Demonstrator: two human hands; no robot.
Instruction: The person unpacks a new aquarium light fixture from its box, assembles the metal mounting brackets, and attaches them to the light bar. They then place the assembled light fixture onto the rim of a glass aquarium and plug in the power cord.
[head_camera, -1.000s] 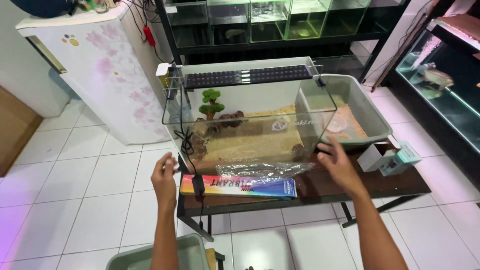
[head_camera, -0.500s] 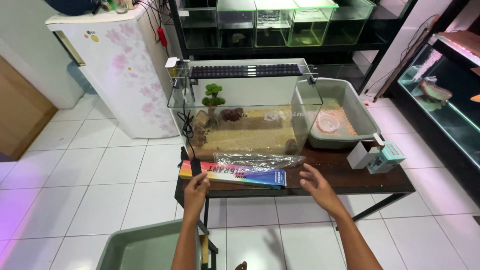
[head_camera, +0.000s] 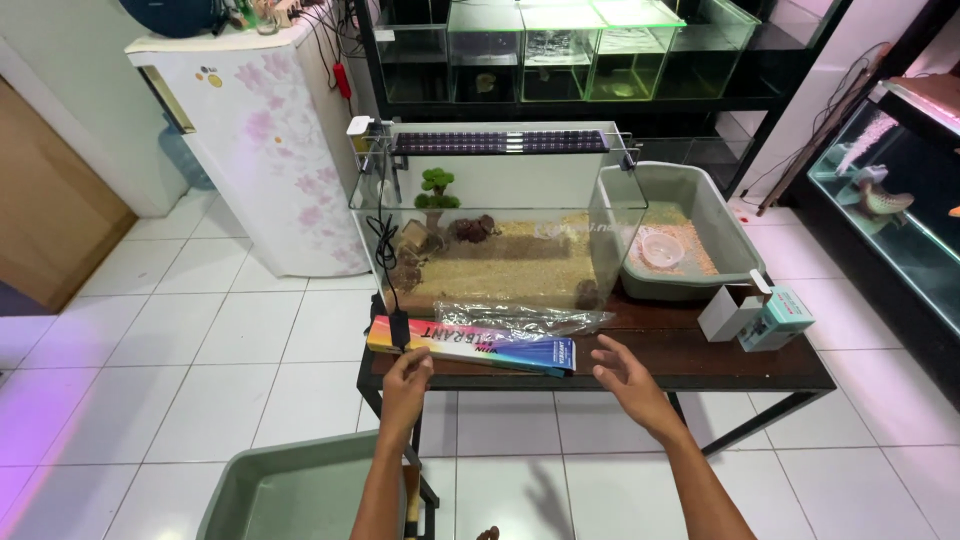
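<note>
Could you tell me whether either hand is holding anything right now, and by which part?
Nothing is held: the left hand hovers near the colourful long box, and the right hand is open, empty.

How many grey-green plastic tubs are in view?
2. One tub sits on the table, right of the glass tank, holding gravel and a small dish. The other tub is on the floor at the bottom edge, partly cropped. More may lie out of frame.
</note>
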